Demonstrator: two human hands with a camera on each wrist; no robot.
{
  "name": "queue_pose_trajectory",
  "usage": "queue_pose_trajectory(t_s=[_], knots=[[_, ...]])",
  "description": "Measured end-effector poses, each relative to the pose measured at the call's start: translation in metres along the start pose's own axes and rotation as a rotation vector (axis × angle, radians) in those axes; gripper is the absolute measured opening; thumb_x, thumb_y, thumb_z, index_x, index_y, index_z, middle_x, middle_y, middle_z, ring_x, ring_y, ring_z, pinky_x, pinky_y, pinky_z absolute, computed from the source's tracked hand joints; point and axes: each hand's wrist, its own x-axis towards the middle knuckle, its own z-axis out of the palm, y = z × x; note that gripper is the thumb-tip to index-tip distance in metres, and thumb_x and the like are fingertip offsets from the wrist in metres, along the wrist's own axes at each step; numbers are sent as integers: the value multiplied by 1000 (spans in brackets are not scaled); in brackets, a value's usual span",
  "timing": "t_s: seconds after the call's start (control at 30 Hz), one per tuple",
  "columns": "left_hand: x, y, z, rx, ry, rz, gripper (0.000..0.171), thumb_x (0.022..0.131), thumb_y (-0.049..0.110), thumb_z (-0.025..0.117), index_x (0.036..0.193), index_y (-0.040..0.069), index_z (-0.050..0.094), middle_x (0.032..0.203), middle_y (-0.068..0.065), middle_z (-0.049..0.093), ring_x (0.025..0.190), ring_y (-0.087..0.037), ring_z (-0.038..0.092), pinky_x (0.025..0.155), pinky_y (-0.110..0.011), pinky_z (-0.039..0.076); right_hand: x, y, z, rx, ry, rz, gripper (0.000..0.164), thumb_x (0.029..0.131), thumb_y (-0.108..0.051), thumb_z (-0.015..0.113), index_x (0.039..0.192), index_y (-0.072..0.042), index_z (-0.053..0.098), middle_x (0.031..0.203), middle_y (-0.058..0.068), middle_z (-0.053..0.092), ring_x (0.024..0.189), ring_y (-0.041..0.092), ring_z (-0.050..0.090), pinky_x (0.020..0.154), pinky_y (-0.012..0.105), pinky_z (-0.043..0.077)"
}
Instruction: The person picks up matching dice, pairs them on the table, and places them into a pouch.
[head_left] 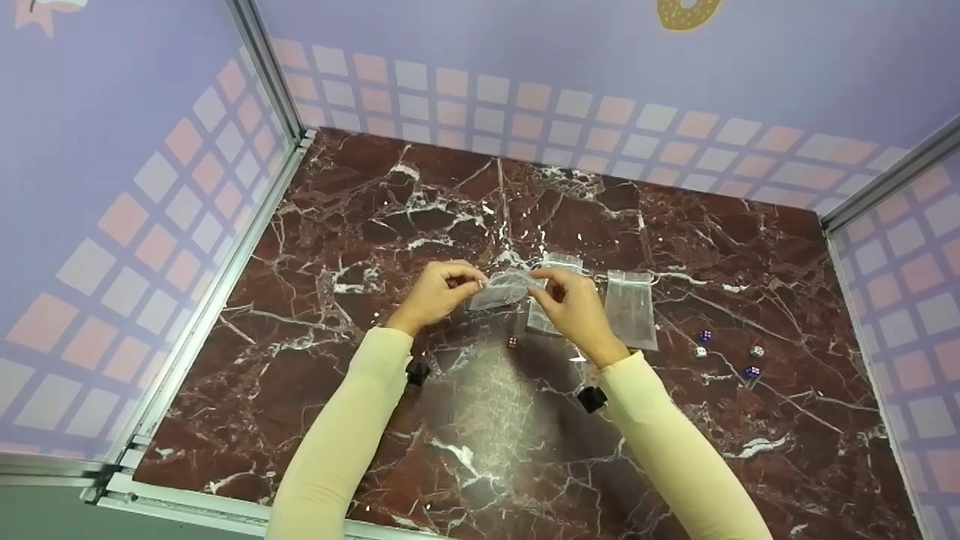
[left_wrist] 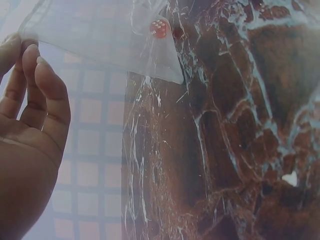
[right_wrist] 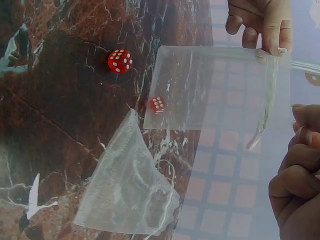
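A sheer white drawstring pouch [head_left: 501, 291] is held up between both hands above the table. Inside its bottom corner lies a red die [right_wrist: 157, 104]. My left hand [head_left: 442, 289] pinches the pouch at one end of its gathered mouth, thumb against fingers. On the other side, my right hand [head_left: 574, 304] has its thumb and fingertips together at the pouch's mouth; what exactly they pinch is partly hidden. A second red die [head_left: 512, 342] sits on the table just below the pouch.
Two more sheer pouches lie flat, one [head_left: 562, 261] partly behind the right hand, another [head_left: 631, 311] beside it. Further right are a purple die [head_left: 705, 335], a white die [head_left: 700, 351], a silver die [head_left: 757, 351] and a blue die [head_left: 752, 371]. Patterned walls [head_left: 525, 105] enclose the marbled table [head_left: 300, 390].
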Motion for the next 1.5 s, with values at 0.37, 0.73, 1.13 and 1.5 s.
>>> queue_pose_trajectory(t_s=[0.37, 0.73, 1.13, 1.5], knots=[[4, -29, 2, 9, 4, -37, 11, 88, -9, 66, 98, -9, 72, 94, -21, 69, 69, -29, 55, 59, -22, 44, -3, 5, 9, -58, -2, -115, 26, 87, 0, 72, 113, 0, 70, 72, 5, 61, 59, 17, 54, 54, 29, 47], [12, -42, 8, 65, 121, -4, 8, 89, -2, 68, 94, -4, 74, 84, -5, 69, 65, -19, 55, 59, -28, 45, -5, 2, 15, 30, -117, -127, 11, 86, 4, 66, 95, 1, 72, 85, 8, 69, 58, 18, 56, 51, 24, 47], [15, -39, 5, 86, 99, 3, 7, 88, -3, 68, 92, -3, 74, 88, -10, 70, 67, -22, 55, 60, -27, 45, -28, 8, 17, 243, 9, -115, 10, 82, 10, 68, 87, 6, 60, 64, 8, 51, 54, 14, 41, 48, 22, 34], [12, -38, 4, 95, 103, -2, 9, 87, -4, 68, 91, 0, 75, 87, -10, 70, 67, -19, 54, 59, -24, 44, -43, 35, 46, -52, -334, 230, 32, 86, -16, 78, 113, -1, 70, 71, -1, 62, 58, 9, 53, 54, 27, 47]])
